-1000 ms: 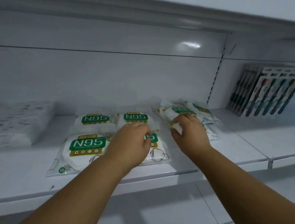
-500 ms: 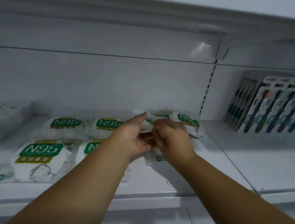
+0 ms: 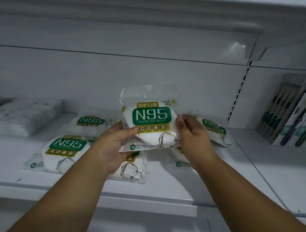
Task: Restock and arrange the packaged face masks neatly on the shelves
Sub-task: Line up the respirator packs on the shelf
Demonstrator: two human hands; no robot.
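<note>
Holding the clear plastic pack of white N95 masks with the green label upright between both hands, you have it lifted off the white metal shelf, label facing you and reading the right way up. Your left hand grips the pack's lower left corner, thumb curled across the front film and fingers wrapped behind. Your right hand pinches the right edge, fingertips bent onto the film; motion blur there makes it hard to tell exactly how many fingers press.

The relation that matters is this: the pack's long axis stands nearly vertical in your grip, sealed top edge up, while the packs on the shelf lie flat. Directly under your left hand is another flat N95 pack, and just beneath your right wrist the corner of one more pack shows. To the left lies a front-row N95 pack, with a rear-row pack behind it, its label upside down to you. Behind your right hand sits a tilted pack.

Judging from that, laying the held pack down means tipping its top away from you. Farther right, well apart, stand boxed toothbrushes; far left is a blurred white stack of packets.
</note>
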